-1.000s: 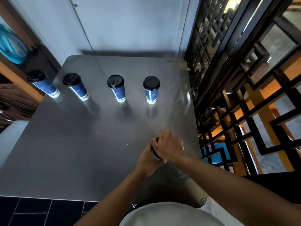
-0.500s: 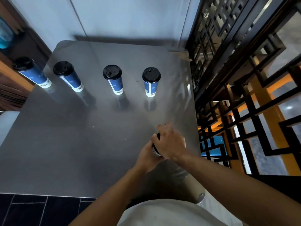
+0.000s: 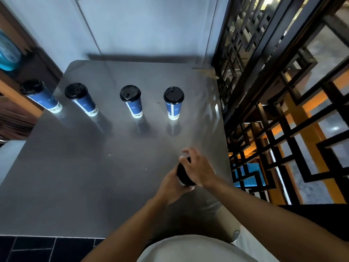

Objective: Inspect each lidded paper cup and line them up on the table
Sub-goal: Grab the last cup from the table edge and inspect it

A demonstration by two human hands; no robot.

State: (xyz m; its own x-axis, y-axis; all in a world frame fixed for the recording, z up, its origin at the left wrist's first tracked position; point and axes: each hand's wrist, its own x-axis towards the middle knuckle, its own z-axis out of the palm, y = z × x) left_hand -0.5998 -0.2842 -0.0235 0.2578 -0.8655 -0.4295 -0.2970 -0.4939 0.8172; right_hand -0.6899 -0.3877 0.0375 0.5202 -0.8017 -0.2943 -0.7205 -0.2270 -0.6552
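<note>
Blue cups: four standing [image 3: 172, 104], one held [image 3: 184, 174].

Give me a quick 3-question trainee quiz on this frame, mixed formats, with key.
1. How many cups stand in the row at the far side of the table?
2. True or false: the held cup has no lid.
3. Which hand covers the held cup's top? A) left hand B) right hand

Key: 1. four; 2. false, black lid on; 3. B
</note>
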